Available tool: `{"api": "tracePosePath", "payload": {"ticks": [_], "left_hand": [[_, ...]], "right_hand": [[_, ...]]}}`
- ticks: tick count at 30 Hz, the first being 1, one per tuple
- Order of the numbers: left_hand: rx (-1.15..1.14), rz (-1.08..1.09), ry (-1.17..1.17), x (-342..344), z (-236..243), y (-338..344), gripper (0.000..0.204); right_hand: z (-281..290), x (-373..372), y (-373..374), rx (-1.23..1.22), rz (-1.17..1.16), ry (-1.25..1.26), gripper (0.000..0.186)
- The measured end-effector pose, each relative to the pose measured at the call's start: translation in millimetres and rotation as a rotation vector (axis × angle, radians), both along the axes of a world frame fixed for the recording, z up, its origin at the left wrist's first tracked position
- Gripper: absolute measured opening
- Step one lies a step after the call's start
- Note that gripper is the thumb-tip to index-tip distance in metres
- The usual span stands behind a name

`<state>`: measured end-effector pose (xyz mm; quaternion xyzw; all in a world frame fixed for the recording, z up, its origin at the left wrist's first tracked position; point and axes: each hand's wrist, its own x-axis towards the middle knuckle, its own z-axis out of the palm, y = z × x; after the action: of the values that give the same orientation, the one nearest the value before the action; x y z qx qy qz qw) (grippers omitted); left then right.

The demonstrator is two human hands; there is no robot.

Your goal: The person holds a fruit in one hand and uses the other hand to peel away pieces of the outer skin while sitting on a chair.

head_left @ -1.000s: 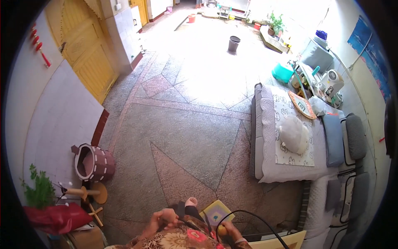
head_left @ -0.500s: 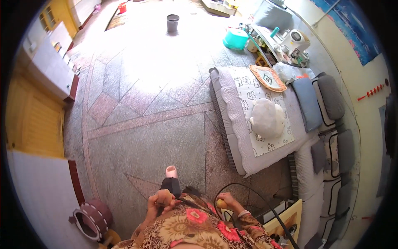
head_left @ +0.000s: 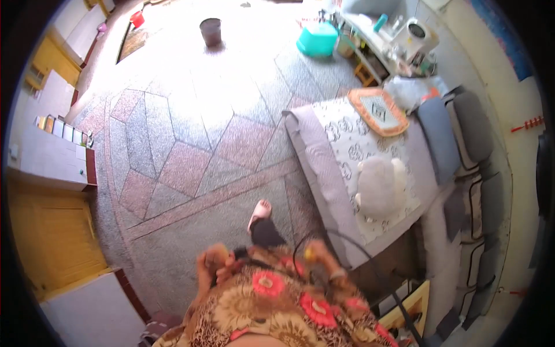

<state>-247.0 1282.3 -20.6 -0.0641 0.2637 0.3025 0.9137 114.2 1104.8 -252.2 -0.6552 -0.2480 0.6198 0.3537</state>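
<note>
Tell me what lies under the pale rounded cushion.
The cushion lies on a white patterned mat, which shows beside it; the part directly beneath the cushion is covered and cannot be seen.

a small, rounded yellow object (head_left: pixel 310 254) sits at the near side of the scene, just right of the middle, held in the curled fingers of the right hand (head_left: pixel 324 259). only part of it shows, at the hand's left side; its full shape and material are too blurred to tell. further left, a narrow black piece (head_left: pixel 241 253) lies just beside the left hand (head_left: pixel 214 265); whether the fingers grip it is unclear.
</note>
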Motion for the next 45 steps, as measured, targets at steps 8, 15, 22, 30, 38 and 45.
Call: {"api": "tracePosePath", "payload": {"ticks": [8, 15, 22, 30, 38, 45], "left_hand": [[-0.047, -0.052, -0.034, 74.6, 25.8, 147.2, 0.069], [-0.142, -0.074, -0.121, 123.7, 11.7, 287.1, 0.071], [-0.042, -0.242, 0.032, 158.9, 19.2, 437.4, 0.076], [-0.108, -0.337, -0.028, 218.8, 18.2, 550.2, 0.075], [-0.135, -0.390, -0.015, 314.0, 30.6, 658.8, 0.074], [0.032, -0.610, 0.158, 423.6, 27.1, 712.4, 0.083]], "right_hand": [[156.2, 97.9, 303.6, 0.178, -0.942, 1.016, 0.045], [199.4, 143.8, 459.1, 0.336, -0.829, 0.856, 0.051], [207.3, 179.5, 565.2, 0.384, -0.988, 0.739, 0.058], [265.2, 220.7, 657.2, 0.480, -0.931, -0.182, 0.046], [250.4, 306.2, 733.8, 0.590, -0.930, -0.259, 0.051], [215.1, 392.1, 757.0, 0.470, -0.944, -0.260, 0.042]]}}
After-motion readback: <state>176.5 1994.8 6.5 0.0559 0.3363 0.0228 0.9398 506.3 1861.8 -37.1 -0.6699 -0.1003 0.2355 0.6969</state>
